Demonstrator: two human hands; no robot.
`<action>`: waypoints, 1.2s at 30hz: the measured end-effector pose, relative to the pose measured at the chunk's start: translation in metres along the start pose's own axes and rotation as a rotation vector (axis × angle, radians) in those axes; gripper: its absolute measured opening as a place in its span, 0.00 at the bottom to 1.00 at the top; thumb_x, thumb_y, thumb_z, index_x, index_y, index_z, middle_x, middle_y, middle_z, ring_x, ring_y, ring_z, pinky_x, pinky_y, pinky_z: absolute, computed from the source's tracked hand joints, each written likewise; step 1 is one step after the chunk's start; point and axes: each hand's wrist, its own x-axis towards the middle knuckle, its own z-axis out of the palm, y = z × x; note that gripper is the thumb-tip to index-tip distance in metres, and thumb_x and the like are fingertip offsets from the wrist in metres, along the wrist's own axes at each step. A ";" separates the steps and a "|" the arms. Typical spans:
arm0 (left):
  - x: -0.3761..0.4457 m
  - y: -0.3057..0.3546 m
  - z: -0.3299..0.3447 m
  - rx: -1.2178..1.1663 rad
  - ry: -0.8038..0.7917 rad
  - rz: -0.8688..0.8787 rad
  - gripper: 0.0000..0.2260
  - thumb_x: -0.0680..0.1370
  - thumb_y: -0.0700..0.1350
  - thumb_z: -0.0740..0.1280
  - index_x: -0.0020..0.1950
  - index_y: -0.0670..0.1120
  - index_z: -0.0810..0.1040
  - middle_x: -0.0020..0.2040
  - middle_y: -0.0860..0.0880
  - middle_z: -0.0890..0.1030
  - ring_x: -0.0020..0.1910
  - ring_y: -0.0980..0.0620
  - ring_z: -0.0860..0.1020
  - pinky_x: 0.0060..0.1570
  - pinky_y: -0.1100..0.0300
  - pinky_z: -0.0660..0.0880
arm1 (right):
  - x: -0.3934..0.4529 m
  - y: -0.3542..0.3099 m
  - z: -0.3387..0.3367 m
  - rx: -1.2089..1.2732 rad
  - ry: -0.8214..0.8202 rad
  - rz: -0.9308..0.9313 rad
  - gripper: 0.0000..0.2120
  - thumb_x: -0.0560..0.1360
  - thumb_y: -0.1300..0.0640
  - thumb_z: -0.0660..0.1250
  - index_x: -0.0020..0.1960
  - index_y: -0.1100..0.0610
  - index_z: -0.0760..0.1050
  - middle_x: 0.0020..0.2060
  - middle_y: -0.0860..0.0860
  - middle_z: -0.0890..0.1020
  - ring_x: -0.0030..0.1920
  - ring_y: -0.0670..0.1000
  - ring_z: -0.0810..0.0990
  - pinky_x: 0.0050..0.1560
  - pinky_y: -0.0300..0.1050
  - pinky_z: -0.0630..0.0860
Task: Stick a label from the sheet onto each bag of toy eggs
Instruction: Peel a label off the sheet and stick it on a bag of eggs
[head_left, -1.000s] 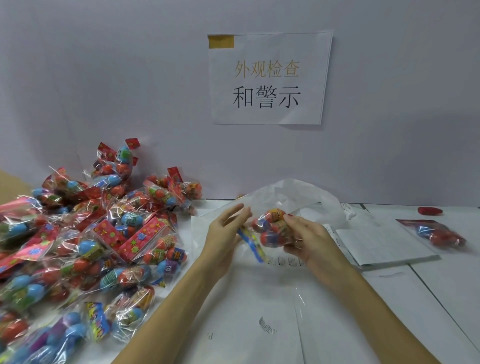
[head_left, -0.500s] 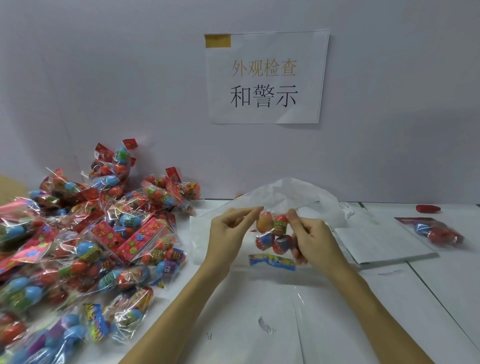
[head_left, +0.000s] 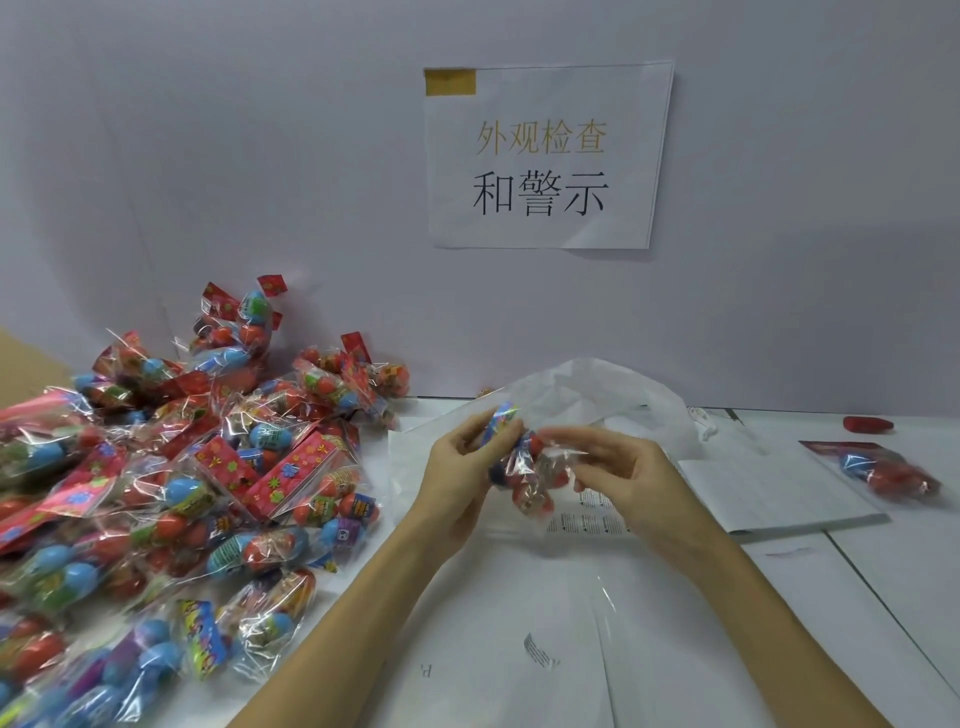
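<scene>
My left hand (head_left: 460, 480) pinches the colourful header end of a bag of toy eggs (head_left: 527, 475), thumb and fingertips closed on it, while my right hand (head_left: 631, 475) grips the clear plastic at the bag's other side, so the bag hangs between them above the table (head_left: 883, 582). Just under it lies the label sheet (head_left: 589, 522), partly hidden by my right hand. A big pile of bags (head_left: 171, 483) sits to my left; one separate bag (head_left: 883, 470) lies far right. A printed sign (head_left: 545, 156) hangs on the wall.
</scene>
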 end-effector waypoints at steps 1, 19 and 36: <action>0.000 -0.003 0.000 0.033 0.016 0.027 0.14 0.74 0.50 0.77 0.56 0.44 0.87 0.49 0.43 0.86 0.46 0.44 0.82 0.38 0.58 0.76 | 0.001 -0.001 0.000 0.080 0.033 0.014 0.20 0.82 0.69 0.65 0.68 0.52 0.80 0.59 0.51 0.87 0.55 0.50 0.85 0.51 0.42 0.78; -0.002 -0.001 0.000 0.224 0.108 0.233 0.11 0.72 0.51 0.81 0.53 0.55 0.87 0.47 0.47 0.88 0.47 0.48 0.88 0.38 0.60 0.82 | 0.001 0.008 0.012 0.200 -0.006 0.258 0.12 0.80 0.52 0.71 0.63 0.52 0.84 0.53 0.58 0.87 0.48 0.57 0.87 0.46 0.46 0.84; -0.006 -0.004 0.001 0.470 -0.247 0.102 0.15 0.73 0.41 0.81 0.58 0.51 0.87 0.51 0.47 0.88 0.49 0.49 0.86 0.48 0.59 0.82 | 0.004 0.006 0.000 0.224 0.250 0.118 0.13 0.74 0.48 0.75 0.56 0.51 0.87 0.52 0.54 0.88 0.55 0.57 0.87 0.54 0.49 0.81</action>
